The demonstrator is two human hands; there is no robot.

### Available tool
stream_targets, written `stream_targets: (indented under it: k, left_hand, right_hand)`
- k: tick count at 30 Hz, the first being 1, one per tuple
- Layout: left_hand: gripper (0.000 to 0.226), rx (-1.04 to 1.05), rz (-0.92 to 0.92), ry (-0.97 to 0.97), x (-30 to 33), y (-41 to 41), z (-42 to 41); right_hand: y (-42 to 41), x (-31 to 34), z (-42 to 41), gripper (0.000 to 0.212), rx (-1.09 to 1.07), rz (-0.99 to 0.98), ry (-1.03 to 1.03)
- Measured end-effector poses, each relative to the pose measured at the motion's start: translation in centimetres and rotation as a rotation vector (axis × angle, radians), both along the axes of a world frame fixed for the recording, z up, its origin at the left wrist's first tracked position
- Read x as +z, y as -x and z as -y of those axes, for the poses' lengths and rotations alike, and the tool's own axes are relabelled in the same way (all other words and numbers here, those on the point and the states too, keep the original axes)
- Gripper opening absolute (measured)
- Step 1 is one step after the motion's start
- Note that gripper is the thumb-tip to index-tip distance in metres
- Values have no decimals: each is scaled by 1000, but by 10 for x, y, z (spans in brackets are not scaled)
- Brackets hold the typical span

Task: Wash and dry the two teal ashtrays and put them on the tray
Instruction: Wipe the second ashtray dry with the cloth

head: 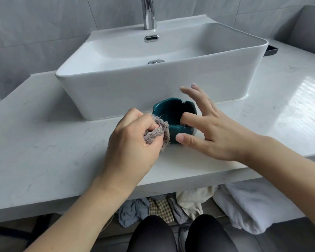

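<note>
No text, label, brand mark, number or sign can be read anywhere in the head view.

White basin sits on the pale marble counter before me, chrome tap at its far rim. Crumpled cloths lie under the counter's near edge, by my knees.
</note>
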State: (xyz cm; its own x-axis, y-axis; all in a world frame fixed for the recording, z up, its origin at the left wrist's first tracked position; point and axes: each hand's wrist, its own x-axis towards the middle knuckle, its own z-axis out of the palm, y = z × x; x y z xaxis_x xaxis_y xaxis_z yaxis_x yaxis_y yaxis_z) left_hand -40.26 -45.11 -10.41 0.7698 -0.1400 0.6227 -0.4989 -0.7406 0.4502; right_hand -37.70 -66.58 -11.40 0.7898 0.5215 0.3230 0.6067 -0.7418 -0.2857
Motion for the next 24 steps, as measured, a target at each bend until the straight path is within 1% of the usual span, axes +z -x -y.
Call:
stream_targets:
  k: [2,3,5,6,9,12,13,15,17,20,22,24]
  left_hand:
    - [21,25,-50,7,-4,-3,-2]
    - [21,36,-81,28,-6,-5,-2]
    - [25,51,-127,79,-8,-8,-3]
    - [26,47,-139,98,-7,-8,-3]
    - [22,-22,-102,151,-2,-6,3]
    - [14,-77,-30,144,-1,-6,7]
    - [13,-80,-29,129,-3,-7,6]
    - [17,-60,-65,97,-9,-10,1]
    - [20,-25,-123,102,-13,-13,-3]
    - [20,-17,-157,130,-10,-17,-2]
    - [19,-50,-144,164,-7,-16,0]
    - [16,-70,-145,174,-6,-15,-1]
  right_hand:
    - [-7,2,6,33,132,-30,-10]
    - [-10,1,6,28,160,-29,-28]
    - [-13,-2,5,18,168,-18,-69]
    - [-14,-4,3,17,166,-10,-83]
    - [-15,-7,2,20,162,27,-107]
    - [-14,-5,-2,12,169,47,-133]
    - [-14,-5,-2,13,165,53,-136]
    - [-14,-5,-1,20,141,87,-122]
    - [-13,-6,-1,25,99,140,-96]
    - [-10,-7,-6,26,19,217,-41]
    - [-7,-5,-7,28,11,218,0]
    - [-4,1,1,35,51,156,-8]
